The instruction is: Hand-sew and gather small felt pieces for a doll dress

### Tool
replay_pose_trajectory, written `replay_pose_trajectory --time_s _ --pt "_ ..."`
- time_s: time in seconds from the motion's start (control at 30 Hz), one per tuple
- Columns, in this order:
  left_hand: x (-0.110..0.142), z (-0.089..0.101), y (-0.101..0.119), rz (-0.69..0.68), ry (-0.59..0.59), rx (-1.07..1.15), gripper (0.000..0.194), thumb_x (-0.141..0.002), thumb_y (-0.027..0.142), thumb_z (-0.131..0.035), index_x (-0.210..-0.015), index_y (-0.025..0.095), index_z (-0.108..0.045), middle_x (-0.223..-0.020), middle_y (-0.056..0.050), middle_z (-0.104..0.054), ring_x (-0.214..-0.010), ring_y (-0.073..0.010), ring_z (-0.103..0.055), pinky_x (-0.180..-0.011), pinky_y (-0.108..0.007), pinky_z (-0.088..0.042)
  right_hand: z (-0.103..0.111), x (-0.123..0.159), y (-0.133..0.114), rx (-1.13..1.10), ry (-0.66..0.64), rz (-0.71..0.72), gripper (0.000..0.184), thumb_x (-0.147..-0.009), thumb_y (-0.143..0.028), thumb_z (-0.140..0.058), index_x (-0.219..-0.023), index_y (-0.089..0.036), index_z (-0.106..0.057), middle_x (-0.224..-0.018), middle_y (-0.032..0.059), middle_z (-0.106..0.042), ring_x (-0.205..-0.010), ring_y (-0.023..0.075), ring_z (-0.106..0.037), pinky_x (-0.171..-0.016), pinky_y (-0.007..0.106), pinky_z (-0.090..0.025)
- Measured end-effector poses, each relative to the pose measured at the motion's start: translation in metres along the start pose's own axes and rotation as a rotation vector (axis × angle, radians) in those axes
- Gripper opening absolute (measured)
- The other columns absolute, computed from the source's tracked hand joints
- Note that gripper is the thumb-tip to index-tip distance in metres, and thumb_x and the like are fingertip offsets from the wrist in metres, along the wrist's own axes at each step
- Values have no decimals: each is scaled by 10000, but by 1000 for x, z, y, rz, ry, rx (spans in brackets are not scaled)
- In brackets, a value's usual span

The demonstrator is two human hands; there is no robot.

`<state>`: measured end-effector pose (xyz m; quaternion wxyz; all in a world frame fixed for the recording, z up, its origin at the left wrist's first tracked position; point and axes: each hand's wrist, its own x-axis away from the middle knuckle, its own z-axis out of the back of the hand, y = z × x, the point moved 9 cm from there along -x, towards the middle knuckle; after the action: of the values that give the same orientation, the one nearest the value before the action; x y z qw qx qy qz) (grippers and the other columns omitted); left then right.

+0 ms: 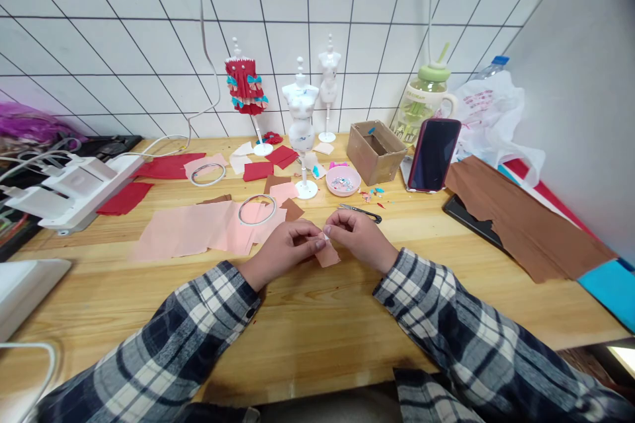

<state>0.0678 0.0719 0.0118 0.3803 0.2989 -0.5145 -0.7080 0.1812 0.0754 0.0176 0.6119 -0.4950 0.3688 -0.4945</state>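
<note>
Above the front part of the table, my left hand [292, 246] pinches a small pink scrap [328, 256] between thumb and fingers. I cannot tell whether the scrap is cloth or paper. My right hand [361, 234] is closed in a pinch at the scrap's upper edge, where a tiny whitish bit shows between the fingertips. Just behind the right hand lie small thread snips [364, 213]. Larger pink sheets [186, 228] with a metal ring [256, 209] on them are left of my left hand. Brown scraps [294, 210] lie behind it.
Mini dress forms [300, 112] stand at the back, one in a red ruffled dress [244, 87]. Nearby are a pink bowl of beads [343, 180], a cardboard box [377, 162], a propped phone [435, 155] and a drink bottle [421, 102]. A power strip [94, 185] lies left, brown sheets [526, 225] right.
</note>
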Motion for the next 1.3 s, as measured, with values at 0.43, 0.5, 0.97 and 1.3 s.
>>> replay_pose_trajectory --time_s 0.43,0.5,0.97,1.3 --pt "1 14 -10 95 147 56 291 -799 447 -653 -799 156 -666 -755 -11 -658 -711 -150 -569 -672 -258 -430 22 9 -25 269 207 320 164 -801 -304 -667 -919 -194 -695 -743 -3 -608 -570 103 -452 -557 250 -372" --pt "2 17 -8 83 175 19 290 -804 447 -644 -792 158 -655 -754 -6 -652 -714 -150 -568 -673 -258 -430 18 17 -39 466 217 466 112 -840 -283 -644 -865 -207 -722 -757 15 -642 -649 125 -520 -621 263 -395" --pt "4 14 21 -162 232 -532 187 -840 332 -586 -775 193 -695 -694 -27 -662 -700 -171 -578 -666 -290 -412 3 18 -33 743 144 417 147 -863 -291 -609 -842 -217 -735 -788 29 -671 -721 149 -568 -652 277 -372" --pt "5 11 24 -196 232 -592 183 -845 319 -596 -768 190 -700 -663 -23 -649 -676 -165 -553 -663 -290 -393 1 17 -32 772 158 380 145 -840 -251 -587 -788 -201 -713 -769 20 -655 -685 131 -553 -602 269 -342"
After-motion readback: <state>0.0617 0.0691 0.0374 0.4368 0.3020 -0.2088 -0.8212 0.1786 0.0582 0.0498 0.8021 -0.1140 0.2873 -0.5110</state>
